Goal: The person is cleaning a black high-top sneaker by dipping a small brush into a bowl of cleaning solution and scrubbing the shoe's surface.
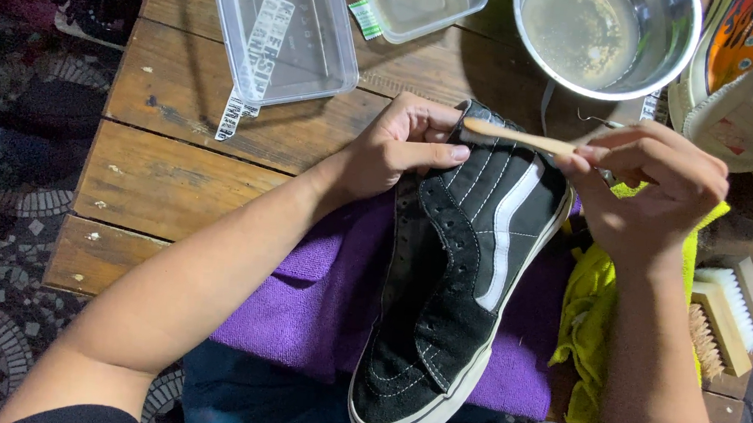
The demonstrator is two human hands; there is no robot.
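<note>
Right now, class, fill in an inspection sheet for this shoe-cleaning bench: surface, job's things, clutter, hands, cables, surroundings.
Surface: worn wooden plank table, purple cloth spread on it.
Job's things: black high-top shoe with white stripe, lying on the purple cloth; wooden-handled brush at its heel.
Clutter: two clear plastic tubs, metal bowl of cloudy liquid, yellow cloth, two scrub brushes, another shoe.
Hands: left hand grips the shoe's heel; right hand holds the brush handle.
Cables: nothing seen.
Surroundings: patterned mosaic floor.
</note>
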